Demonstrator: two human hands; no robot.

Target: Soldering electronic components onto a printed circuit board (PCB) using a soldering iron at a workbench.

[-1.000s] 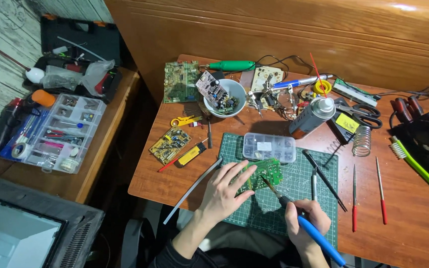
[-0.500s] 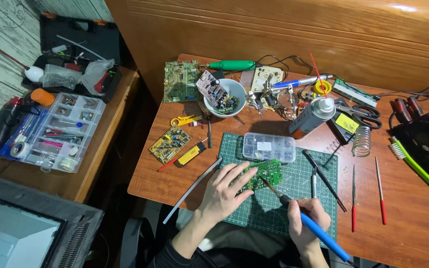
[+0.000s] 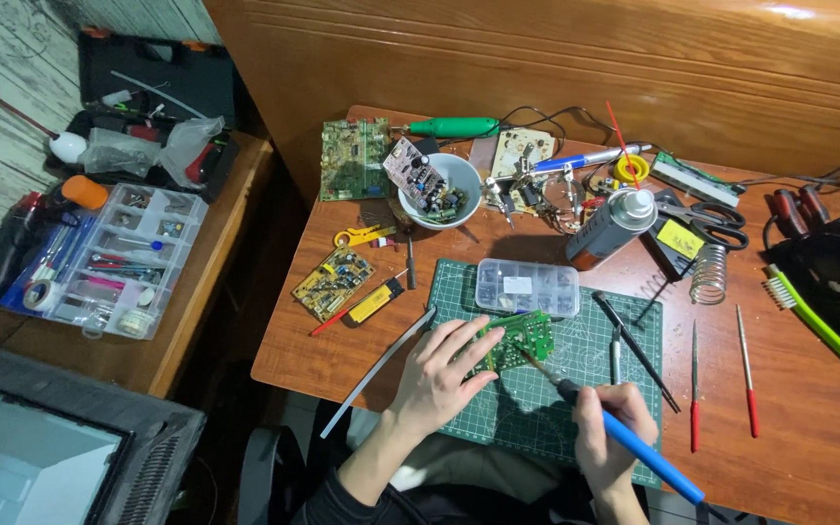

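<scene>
I see my left hand (image 3: pixel 439 374) lying flat with its fingers spread, pressing down on the near edge of the green circuit board (image 3: pixel 517 340), which rests on the green cutting mat (image 3: pixel 576 389). My right hand (image 3: pixel 610 433) is clenched around the blue-handled soldering iron (image 3: pixel 634 445), held like a pen, its tip slanting up and left to the board just beyond the left fingertips. Just past the board, farther from both hands, sits a clear compartment box (image 3: pixel 527 288). Right of the right hand lie black tweezers (image 3: pixel 634 340) and two red-handled files (image 3: pixel 721 384). Left of the left hand a grey strip (image 3: pixel 381 369) lies slanted on the wooden table (image 3: pixel 342 360), with a yellow circuit board (image 3: pixel 332 282) beyond it.
</scene>
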